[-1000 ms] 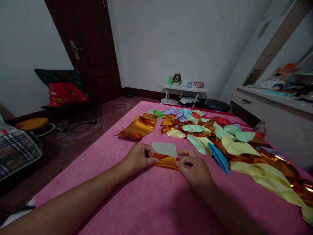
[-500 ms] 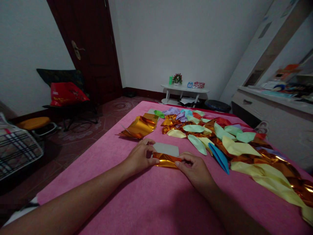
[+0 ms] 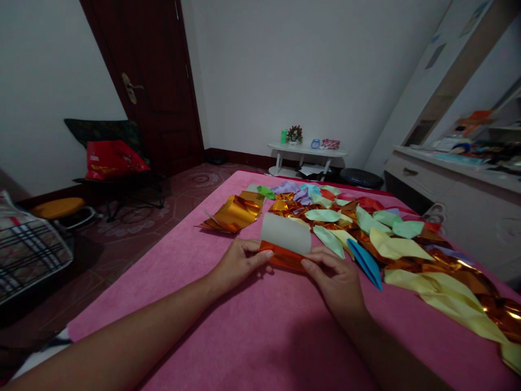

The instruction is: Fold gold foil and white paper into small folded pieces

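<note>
Between my hands is a foil sheet, its pale grey back (image 3: 285, 232) facing me and standing up, with a folded orange-gold strip (image 3: 286, 258) along its near edge. My left hand (image 3: 240, 260) pinches the left end of that strip between thumb and fingers. At the right end, my right hand (image 3: 334, 276) grips it the same way. Beyond my left hand lies a stack of gold foil sheets (image 3: 234, 213) with curled edges. A blue folded paper (image 3: 365, 263) rests on the pink cloth (image 3: 244, 331), to the right of my right hand.
Many folded papers in yellow (image 3: 399, 244), green, purple and gold cover the right side of the pink surface. Past its far edge stands a small white table (image 3: 309, 149). A chair with a red bag (image 3: 114, 160) is at the left, and a cabinet (image 3: 451, 174) at the right.
The foil sheet has been raised and tilted, so more of its grey back shows and the strip looks orange instead of shiny gold. Both hands have shifted slightly to the right with it.
</note>
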The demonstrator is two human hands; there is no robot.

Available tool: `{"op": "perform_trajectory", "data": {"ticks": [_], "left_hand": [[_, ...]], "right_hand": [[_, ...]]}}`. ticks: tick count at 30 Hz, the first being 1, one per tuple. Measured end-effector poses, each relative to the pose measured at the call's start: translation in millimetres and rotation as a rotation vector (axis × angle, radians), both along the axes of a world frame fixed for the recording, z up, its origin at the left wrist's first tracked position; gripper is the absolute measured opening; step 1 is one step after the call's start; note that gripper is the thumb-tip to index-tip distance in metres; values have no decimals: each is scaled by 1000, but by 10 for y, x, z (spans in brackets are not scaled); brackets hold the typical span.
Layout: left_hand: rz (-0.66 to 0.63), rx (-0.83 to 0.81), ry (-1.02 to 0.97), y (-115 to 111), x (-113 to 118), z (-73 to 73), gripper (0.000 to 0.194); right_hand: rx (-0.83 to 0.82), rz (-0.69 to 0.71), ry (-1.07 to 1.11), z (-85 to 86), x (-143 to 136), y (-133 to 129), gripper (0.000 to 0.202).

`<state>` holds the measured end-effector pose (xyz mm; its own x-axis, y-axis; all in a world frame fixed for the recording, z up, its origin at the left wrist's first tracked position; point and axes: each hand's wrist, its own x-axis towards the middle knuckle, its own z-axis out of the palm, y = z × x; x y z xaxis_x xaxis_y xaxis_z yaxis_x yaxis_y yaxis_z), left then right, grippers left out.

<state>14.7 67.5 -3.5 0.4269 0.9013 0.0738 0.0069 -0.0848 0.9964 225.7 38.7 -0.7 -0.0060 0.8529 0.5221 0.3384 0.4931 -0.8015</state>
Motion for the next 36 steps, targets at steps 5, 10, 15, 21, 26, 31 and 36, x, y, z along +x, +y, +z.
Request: {"op": "perform_trajectory", "data": {"ticks": [5, 10, 15, 21, 26, 31, 36], "left_hand": [[66, 95, -61, -41, 45, 36, 29], [70, 89, -84, -60, 73, 35, 23], [12, -84, -146, -71, 78, 1, 32], [74, -16, -61, -56, 63, 8, 28], [189, 62, -58, -48, 75, 6, 18], [239, -71, -131, -66, 113, -7, 17], [182, -260, -197, -87, 131, -1, 28]], "right_hand": [[-139, 103, -8, -7, 18, -13, 26], [-241, 126, -42, -42, 36, -25, 35], [-163, 133, -109, -34, 15, -44, 29], [-180, 137, -46, -26, 9, -52, 26], [-220, 123, 119, -44, 20, -11, 36], [-257, 111, 195, -56, 23, 5, 38], [-239, 66, 241, -67, 19, -2, 38]]}}
